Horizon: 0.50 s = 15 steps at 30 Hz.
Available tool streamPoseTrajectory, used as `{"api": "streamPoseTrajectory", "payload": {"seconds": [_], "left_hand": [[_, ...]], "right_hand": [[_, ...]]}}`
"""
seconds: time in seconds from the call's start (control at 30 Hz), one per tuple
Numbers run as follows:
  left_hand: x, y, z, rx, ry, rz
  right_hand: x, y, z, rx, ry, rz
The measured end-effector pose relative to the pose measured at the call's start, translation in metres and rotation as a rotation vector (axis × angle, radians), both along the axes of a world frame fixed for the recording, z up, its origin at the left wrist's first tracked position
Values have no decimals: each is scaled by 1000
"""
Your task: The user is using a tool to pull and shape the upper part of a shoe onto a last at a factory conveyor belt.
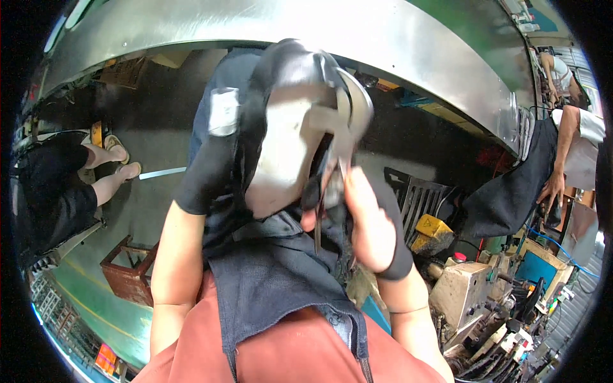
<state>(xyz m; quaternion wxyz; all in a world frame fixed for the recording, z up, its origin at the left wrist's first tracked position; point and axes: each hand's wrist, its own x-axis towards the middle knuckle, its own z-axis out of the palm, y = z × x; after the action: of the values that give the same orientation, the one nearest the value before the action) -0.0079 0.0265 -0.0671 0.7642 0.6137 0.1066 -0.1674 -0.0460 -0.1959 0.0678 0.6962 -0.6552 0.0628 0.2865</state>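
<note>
A black shoe upper [262, 96] is stretched round a form whose pale bottom [281, 147] faces up, held over my lap. Along its left side my left hand [214, 163], in a black covering, grips the shoe; most of its fingers are hidden behind it. My right hand [367, 223], with bare fingers and a black wrist band, is closed round metal pincers [335, 137]. The tool's head is at the shoe's right edge, smeared by motion, so I cannot tell whether its jaws bite the upper. A dark apron [274, 268] covers my lap.
A shiny metal bench edge [242, 25] curves across the front. At left are a person's legs [105, 175] and a brown stool [128, 268]. To the right stand a beige machine [463, 287], a yellow box [431, 233] and another person's arm [565, 147].
</note>
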Motion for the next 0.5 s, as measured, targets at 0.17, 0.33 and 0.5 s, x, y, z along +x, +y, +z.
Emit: {"api": "streamPoseTrajectory", "payload": {"seconds": [0.17, 0.33, 0.5], "left_hand": [[-24, -48, 4, 1041, -485, -76], [-29, -23, -3, 376, -131, 55], [-59, -53, -6, 747, -478, 28]], "right_hand": [[28, -9, -83, 147, 331, -153], [22, -54, -64, -372, 62, 237], [52, -54, -51, -603, -373, 758]]}}
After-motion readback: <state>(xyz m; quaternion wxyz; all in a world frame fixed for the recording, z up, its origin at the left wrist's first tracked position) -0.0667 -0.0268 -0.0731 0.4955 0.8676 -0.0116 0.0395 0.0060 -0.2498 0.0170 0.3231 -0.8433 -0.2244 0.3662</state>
